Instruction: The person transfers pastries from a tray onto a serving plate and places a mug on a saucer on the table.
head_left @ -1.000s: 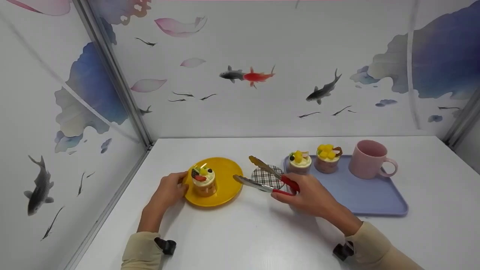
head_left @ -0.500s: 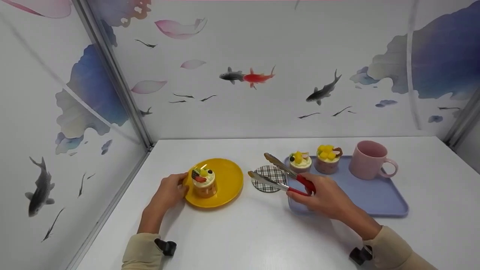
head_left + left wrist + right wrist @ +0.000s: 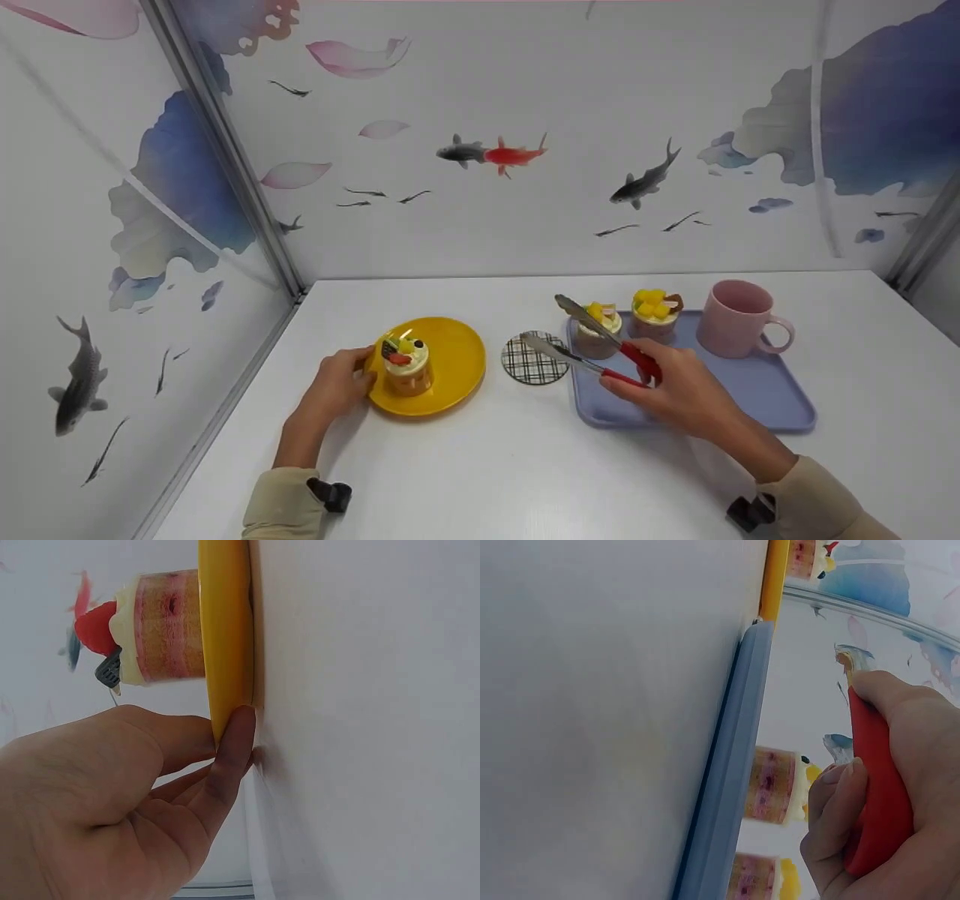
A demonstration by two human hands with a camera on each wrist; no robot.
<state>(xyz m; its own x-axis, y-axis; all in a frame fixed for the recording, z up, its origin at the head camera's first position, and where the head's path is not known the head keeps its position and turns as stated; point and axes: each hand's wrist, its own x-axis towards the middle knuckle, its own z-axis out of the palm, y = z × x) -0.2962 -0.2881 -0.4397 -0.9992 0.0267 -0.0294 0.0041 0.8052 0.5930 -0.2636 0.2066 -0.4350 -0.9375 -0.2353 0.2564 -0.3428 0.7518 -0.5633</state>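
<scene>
My left hand (image 3: 341, 382) pinches the left rim of a yellow plate (image 3: 457, 375), thumb on top and fingers beneath, as the left wrist view shows. On that plate stands a small layered cake cup (image 3: 409, 367) topped with cream, a strawberry and other fruit. My right hand (image 3: 679, 390) grips red-handled metal tongs (image 3: 592, 322) above the left part of a lavender tray (image 3: 727, 397). The tongs' arms are spread, with nothing between their tips. They partly overlap a fruit-topped cake cup (image 3: 596, 343) on the tray in the head view.
Another cake cup (image 3: 655, 319) with yellow fruit cubes stands on the tray, and a pink mug (image 3: 736, 319) is to its right. Between plate and tray lies a round plaid coaster (image 3: 532, 360). Printed white walls close off the table's back and left side.
My right hand has moved to the right with the tongs, from beside the plate, past the coaster, to over the tray. My left hand and the plate have stayed in place.
</scene>
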